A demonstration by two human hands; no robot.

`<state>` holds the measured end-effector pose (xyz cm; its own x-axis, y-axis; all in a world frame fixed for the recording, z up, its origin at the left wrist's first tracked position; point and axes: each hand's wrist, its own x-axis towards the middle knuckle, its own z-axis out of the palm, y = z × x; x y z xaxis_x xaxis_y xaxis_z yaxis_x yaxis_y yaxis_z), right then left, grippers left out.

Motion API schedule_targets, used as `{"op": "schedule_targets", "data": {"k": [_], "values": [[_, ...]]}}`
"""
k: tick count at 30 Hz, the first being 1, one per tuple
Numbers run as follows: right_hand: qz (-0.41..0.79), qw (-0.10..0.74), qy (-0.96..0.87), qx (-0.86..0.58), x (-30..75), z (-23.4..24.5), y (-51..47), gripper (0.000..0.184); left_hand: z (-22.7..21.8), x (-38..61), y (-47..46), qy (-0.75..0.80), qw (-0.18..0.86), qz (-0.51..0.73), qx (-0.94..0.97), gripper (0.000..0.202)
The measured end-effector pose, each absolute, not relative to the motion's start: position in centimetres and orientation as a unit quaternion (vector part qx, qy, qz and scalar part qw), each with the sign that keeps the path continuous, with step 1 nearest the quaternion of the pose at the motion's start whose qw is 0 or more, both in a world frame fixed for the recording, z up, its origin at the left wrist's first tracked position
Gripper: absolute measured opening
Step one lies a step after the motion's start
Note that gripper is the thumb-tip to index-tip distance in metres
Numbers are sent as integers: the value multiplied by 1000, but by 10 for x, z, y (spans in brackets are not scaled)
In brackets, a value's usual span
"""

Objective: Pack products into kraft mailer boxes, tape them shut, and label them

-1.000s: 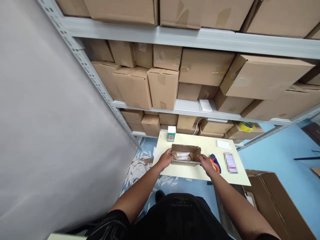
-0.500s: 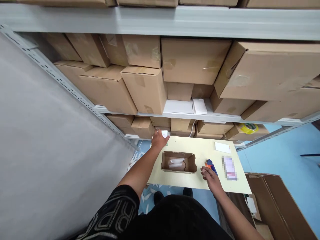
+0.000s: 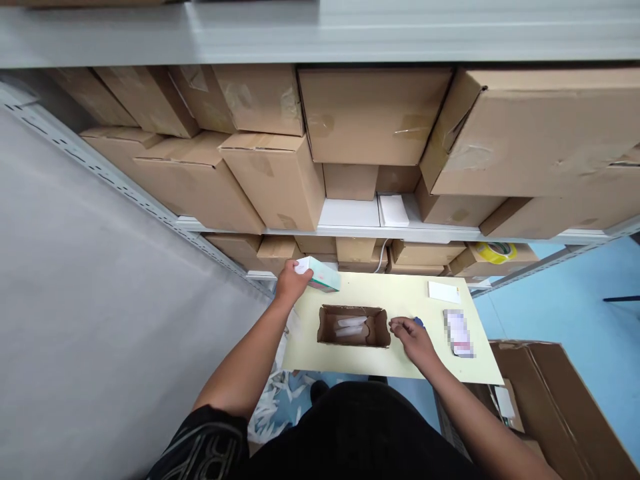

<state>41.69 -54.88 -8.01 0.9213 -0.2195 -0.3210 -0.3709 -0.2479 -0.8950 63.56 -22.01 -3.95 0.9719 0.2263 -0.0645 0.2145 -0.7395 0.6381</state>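
My left hand (image 3: 295,283) grips a small pale green and white carton (image 3: 325,276) by its left end, tilted over the far left corner of the table. In the middle of the cream tabletop (image 3: 360,363) sits an open cardboard box (image 3: 327,340) with a few white packets (image 3: 351,326) inside. Loosely bent, my right hand (image 3: 413,337) hovers by the right end of that box, its fingers apart and nothing visible in them. Behind it, mostly covered, lies a blue object (image 3: 419,322).
A white card or flat box (image 3: 443,292) and a blurred-out item (image 3: 459,333) lie on the table's right. Shelves ahead hold cardboard boxes (image 3: 375,117); yellow tape (image 3: 496,252) rests on one. A large open carton (image 3: 560,400) stands right. White scraps (image 3: 270,407) litter the floor.
My left hand has moved left and toward me, bringing the green and white carton into clearer view. My right hand has shifted left and up to the cardboard box's end, covering more of the blue object.
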Motion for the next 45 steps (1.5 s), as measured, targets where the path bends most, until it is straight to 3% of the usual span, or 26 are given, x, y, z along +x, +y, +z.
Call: {"op": "schedule_targets", "data": {"k": [5, 8, 11, 16, 23, 26, 29, 32, 37, 42, 45], "values": [[36, 594, 169, -786, 449, -52, -514, 46, -17, 585, -204, 89, 510, 45, 854, 43], [34, 597, 170, -783, 453, -39, -494, 46, -15, 548, -211, 57, 615, -28, 786, 39], [20, 530, 195, -825, 443, -33, -487, 45, -19, 515, -223, 35, 640, -98, 762, 31], [35, 440, 234, -866, 424, -35, -500, 48, -35, 485, -231, -3, 510, -164, 844, 18], [77, 299, 192, -931, 437, -57, -506, 41, -62, 485, -233, -99, 324, -165, 926, 34], [99, 233, 177, -951, 442, -68, -501, 38, -71, 490, -236, -95, 279, -174, 940, 32], [93, 203, 153, -963, 443, -79, -499, 28, -81, 494, -239, -73, 275, -165, 944, 17], [62, 216, 127, -966, 439, -90, -506, 20, -92, 494, -238, -53, 316, -137, 937, 5], [-12, 319, 170, -932, 412, -103, -531, 32, -108, 479, -231, -27, 420, -96, 902, 25], [34, 468, 167, -867, 376, -116, -534, 43, -115, 456, -228, 4, 531, -104, 841, 33], [31, 469, 80, -879, 369, -122, -526, 44, -117, 446, -230, -27, 538, -112, 835, 37]]}}
